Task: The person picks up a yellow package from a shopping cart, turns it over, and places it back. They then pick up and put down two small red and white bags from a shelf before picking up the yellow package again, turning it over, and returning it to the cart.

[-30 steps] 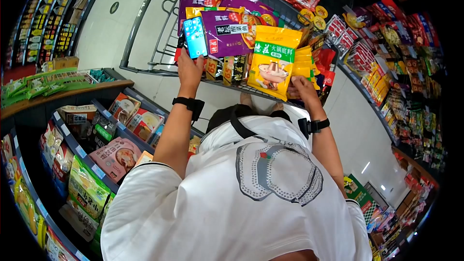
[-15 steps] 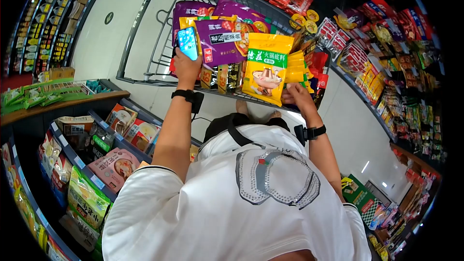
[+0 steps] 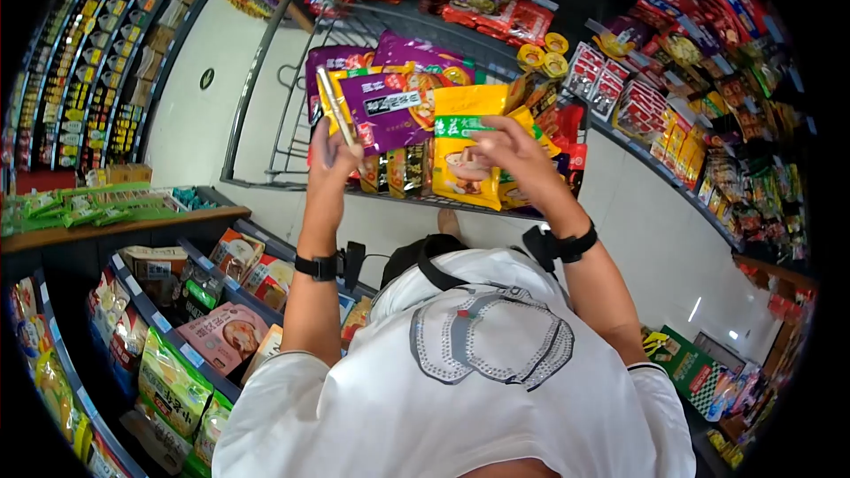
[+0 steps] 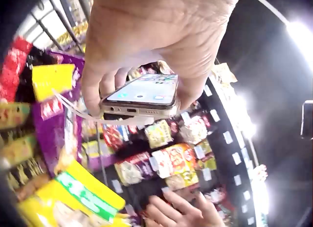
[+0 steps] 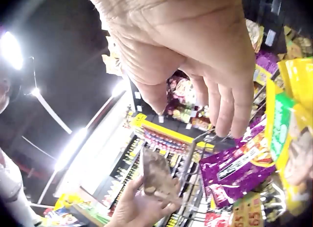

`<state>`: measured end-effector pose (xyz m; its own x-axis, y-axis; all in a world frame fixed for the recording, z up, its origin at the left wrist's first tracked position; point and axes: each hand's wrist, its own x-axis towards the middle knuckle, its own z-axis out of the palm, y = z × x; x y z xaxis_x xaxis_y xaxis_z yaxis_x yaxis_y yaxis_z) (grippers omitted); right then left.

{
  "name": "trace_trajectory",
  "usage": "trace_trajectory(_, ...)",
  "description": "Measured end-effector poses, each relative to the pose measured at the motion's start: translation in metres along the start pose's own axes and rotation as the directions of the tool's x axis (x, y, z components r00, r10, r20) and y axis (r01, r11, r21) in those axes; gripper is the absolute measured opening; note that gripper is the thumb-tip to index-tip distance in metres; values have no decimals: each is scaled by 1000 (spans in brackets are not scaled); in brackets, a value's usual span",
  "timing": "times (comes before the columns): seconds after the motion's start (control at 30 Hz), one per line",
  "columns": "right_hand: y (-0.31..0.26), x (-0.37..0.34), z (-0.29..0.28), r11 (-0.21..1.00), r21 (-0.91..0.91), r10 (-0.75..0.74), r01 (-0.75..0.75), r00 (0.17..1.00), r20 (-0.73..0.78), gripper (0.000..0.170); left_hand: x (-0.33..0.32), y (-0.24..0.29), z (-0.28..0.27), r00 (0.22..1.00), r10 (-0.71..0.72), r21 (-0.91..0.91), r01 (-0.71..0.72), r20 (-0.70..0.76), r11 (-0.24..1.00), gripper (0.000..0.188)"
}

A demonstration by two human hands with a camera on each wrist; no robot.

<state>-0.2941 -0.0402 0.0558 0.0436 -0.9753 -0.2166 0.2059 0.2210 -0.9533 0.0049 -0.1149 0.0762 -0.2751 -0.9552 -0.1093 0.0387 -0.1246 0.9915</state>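
The left hand (image 3: 328,168) grips a phone (image 3: 336,106) by its edges, with the phone tilted so that its thin side faces the head view. In the left wrist view the lit screen of the phone (image 4: 146,87) shows between thumb and fingers. The right hand (image 3: 522,164) hovers over a yellow packet (image 3: 465,179); its fingers are loosely spread and hold nothing, as the right wrist view of that hand (image 5: 186,56) shows. Purple packets (image 3: 381,128) lie beside the yellow one in a cart (image 3: 266,97).
Shelves of packaged food (image 3: 699,133) curve along the right and top. At the lower left stand tiered shelves with bags and boxes, among them a pink package (image 3: 226,336). Another shelf with small jars (image 3: 106,44) rises at the upper left, beyond pale floor (image 3: 208,124).
The right hand has lifted from beside the yellow packet to above it. The left hand has turned the phone from screen-up to edge-on. Both hands and the cart sit slightly lower in view.
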Motion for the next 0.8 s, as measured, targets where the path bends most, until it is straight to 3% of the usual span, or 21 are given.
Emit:
trace_trajectory(0.07, -26, -3, 14, 1000, 5, 29, -29, 998, 59, 73, -6, 8, 40, 997, -4, -94, 11, 79, 995, 84)
trace_trajectory(0.13, -45, -13, 25, 994, 60, -90, 87, 995, 50, 74, -9, 11, 79, 978, -2, -127, 29, 211, 992, 86)
trace_trajectory(0.27, -47, -35, -4, 981, 144, -131, 131, 991, -9, 80, -25, 21, 152, 906, -62, -149, 136, 419, 979, 96)
trace_trajectory(0.37, -40, -66, -41, 976, 146, -147, 159, 985, -91, 83, -31, 14, 192, 858, -141, -84, 208, 494, 975, 97)
trace_trajectory(0.47, -38, -103, -71, 967, 162, -165, 197, 967, -192, 81, -44, 7, 238, 833, -125, 16, 138, 538, 990, 97)
trace_trajectory(0.67, -19, -173, -128, 929, 257, -180, 268, 931, -319, 79, -67, -21, 313, 737, -169, 105, 132, 655, 986, 99)
trace_trajectory(0.8, -5, -212, -162, 941, 193, -182, 277, 898, -400, 80, -87, -25, 357, 671, -170, 126, 115, 721, 985, 101)
